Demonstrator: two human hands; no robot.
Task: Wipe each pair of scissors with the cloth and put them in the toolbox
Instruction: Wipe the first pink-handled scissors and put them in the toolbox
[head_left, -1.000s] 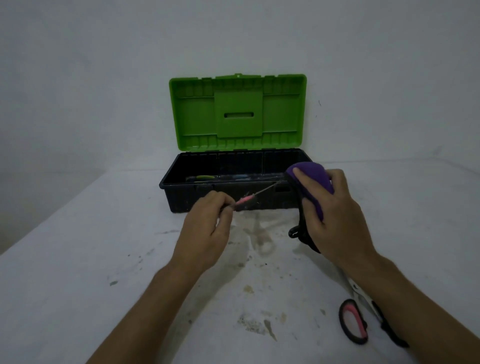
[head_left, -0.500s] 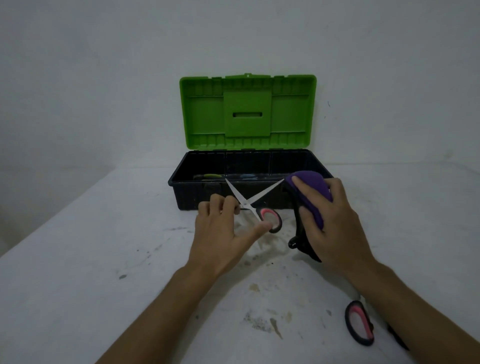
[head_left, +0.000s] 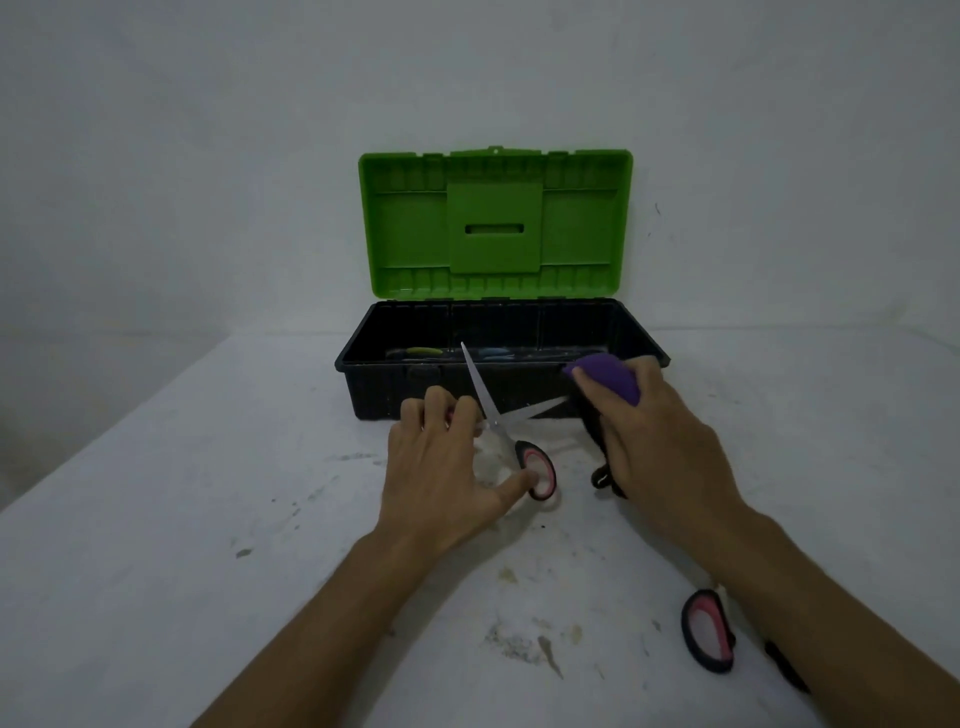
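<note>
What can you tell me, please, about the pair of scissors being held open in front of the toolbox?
The open scissors have two bare metal blades spread in a V and black handle loops lined pink. The left hand holds them by the handles, thumb at the near loop. One blade points up across the front wall of the toolbox; the other reaches right, its tip meeting the purple cloth gripped by the right hand.

The right forearm hides most of a second pair of scissors (toolbox contents indistinct).
</note>
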